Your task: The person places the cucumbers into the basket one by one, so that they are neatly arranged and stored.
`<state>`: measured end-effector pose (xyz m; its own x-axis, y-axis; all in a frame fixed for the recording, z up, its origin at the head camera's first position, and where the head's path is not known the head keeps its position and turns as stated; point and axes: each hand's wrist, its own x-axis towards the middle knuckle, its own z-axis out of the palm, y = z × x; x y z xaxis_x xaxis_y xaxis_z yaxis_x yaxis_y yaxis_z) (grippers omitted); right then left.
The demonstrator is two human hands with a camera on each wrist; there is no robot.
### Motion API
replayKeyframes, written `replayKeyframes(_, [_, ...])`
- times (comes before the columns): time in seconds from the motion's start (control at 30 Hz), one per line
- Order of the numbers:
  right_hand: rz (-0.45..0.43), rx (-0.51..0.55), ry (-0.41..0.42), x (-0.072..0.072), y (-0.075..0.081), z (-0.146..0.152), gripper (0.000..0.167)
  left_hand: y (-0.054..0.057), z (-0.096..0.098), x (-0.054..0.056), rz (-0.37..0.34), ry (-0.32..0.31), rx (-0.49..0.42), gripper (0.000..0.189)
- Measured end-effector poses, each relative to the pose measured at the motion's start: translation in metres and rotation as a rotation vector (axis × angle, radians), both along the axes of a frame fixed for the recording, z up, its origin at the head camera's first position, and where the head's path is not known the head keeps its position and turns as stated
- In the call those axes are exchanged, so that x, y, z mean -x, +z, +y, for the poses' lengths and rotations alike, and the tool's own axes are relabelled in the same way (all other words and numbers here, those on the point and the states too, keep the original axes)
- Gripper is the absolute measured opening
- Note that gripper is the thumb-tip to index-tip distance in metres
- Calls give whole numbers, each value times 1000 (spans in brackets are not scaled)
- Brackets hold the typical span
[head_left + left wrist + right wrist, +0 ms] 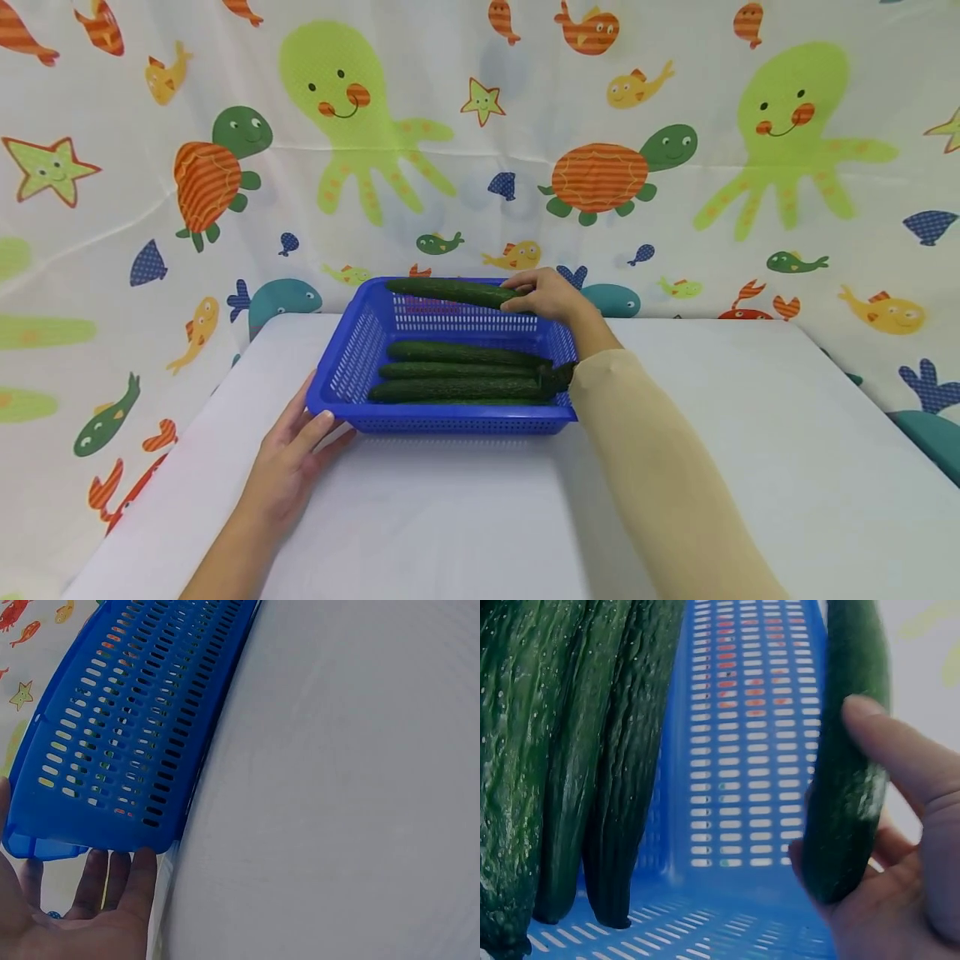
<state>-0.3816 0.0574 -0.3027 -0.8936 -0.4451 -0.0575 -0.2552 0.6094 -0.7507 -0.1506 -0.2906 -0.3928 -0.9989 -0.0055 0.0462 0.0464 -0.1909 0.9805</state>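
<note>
A blue plastic basket (457, 421) with slotted walls stands on the white table. Inside it, several long dark green cucumbers (461, 388) lie side by side. My right hand (551, 296) grips another cucumber (450, 289) by its right end and holds it along the basket's far rim, above the others. In the right wrist view, the thumb lies on this cucumber's (847, 787) near face and the fingers curl behind it. My left hand (288, 462) holds the basket's near left corner, thumb on the rim and fingers spread below it, against the wall (112, 817).
The white table (750, 433) extends to both sides and in front of the basket. Behind it hangs a white curtain (450, 75) printed with sea animals, close to the table's back edge.
</note>
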Motion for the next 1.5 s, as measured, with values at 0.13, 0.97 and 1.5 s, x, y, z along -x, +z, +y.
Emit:
replayKeyframes(0.13, [-12, -30, 12, -1, -3, 1, 48, -1, 1, 0, -11, -2, 3, 62])
replayKeyframes(0.97, [-34, -306, 81, 1, -17, -15, 44, -5, -4, 2, -12, -14, -12, 61])
replayKeyframes(1.5, [-64, -388, 58, -4, -15, -20, 43, -4, -3, 1, -11, -4, -9, 61])
